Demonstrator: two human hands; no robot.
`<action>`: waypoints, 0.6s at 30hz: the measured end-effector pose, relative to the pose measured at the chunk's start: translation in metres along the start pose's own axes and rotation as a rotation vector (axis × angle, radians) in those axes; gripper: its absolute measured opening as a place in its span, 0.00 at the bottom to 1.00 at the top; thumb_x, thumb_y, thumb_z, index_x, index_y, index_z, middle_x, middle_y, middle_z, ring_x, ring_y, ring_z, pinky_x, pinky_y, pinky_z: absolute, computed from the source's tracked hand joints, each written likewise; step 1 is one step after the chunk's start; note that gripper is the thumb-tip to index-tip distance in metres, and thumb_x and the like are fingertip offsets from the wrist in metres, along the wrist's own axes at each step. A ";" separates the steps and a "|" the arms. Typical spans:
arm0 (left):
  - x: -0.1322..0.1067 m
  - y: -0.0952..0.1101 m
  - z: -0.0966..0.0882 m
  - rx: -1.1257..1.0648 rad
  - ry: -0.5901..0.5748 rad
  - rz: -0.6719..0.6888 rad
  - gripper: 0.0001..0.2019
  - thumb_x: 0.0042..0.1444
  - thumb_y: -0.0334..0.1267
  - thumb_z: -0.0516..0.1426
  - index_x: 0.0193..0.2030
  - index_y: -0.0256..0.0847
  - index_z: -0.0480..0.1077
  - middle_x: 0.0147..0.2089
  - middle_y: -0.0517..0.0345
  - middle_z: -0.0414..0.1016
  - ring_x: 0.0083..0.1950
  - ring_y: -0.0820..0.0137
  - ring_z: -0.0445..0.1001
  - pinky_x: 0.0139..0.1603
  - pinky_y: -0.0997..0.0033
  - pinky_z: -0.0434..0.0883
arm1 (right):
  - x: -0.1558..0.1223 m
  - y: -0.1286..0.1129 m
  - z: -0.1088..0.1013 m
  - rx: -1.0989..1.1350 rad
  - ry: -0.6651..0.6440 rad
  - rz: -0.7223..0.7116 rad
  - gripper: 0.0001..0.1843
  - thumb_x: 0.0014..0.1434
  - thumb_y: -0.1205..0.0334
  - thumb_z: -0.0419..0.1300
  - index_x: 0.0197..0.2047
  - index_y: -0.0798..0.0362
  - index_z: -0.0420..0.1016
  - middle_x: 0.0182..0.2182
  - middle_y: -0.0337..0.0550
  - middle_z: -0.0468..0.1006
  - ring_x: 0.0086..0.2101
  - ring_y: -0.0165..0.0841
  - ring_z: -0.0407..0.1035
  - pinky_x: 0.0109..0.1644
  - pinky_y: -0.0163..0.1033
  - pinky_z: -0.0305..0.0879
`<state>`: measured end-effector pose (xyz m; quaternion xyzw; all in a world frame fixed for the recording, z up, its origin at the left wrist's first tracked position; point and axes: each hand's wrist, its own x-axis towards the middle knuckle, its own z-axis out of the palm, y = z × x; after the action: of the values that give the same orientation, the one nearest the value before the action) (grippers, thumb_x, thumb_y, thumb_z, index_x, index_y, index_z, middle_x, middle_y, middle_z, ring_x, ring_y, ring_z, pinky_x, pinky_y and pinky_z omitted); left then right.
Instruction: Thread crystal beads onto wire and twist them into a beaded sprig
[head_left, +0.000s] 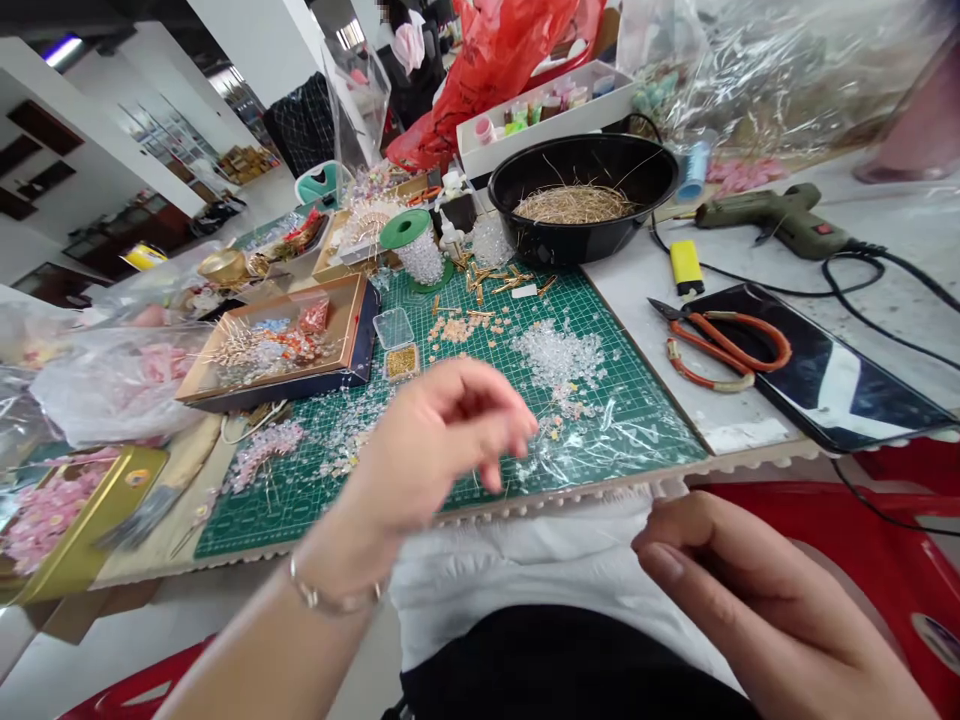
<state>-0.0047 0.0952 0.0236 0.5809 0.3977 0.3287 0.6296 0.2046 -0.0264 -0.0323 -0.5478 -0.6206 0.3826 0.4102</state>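
Note:
My left hand (427,440), a bracelet round its wrist, hovers over the front of the green cutting mat (637,415). Its fingers are curled together and smeared by motion; anything between them is too small to make out. Past its fingertips lie a heap of clear beads (559,355) and a few pale pink and yellow beads (570,400). My right hand (765,610) is in front of the table edge, above my lap, thumb and forefinger pressed together. Whatever that pinch holds is hidden. Peach-coloured flower pieces (465,328) and a small box of gold beads (401,362) lie beyond my left hand.
Orange-handled pliers (727,350) rest partly on a black tablet (840,370) at right. Behind are a glue gun (780,215), a yellow lighter (685,267) and a black bowl (585,240) of gold wires. A spool (416,250) and an open box (281,370) stand left.

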 end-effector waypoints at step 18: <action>-0.078 -0.036 0.050 -0.471 0.047 -0.235 0.07 0.53 0.29 0.69 0.35 0.37 0.74 0.35 0.58 0.80 0.34 0.76 0.79 0.32 0.81 0.77 | -0.027 -0.018 0.026 -0.126 0.177 -0.245 0.08 0.62 0.65 0.56 0.34 0.43 0.60 0.21 0.35 0.67 0.21 0.33 0.67 0.23 0.38 0.63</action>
<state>0.0014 -0.0003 -0.0029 0.3605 0.3894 0.3504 0.7718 0.1758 -0.0561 -0.0280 -0.5241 -0.6671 0.2403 0.4717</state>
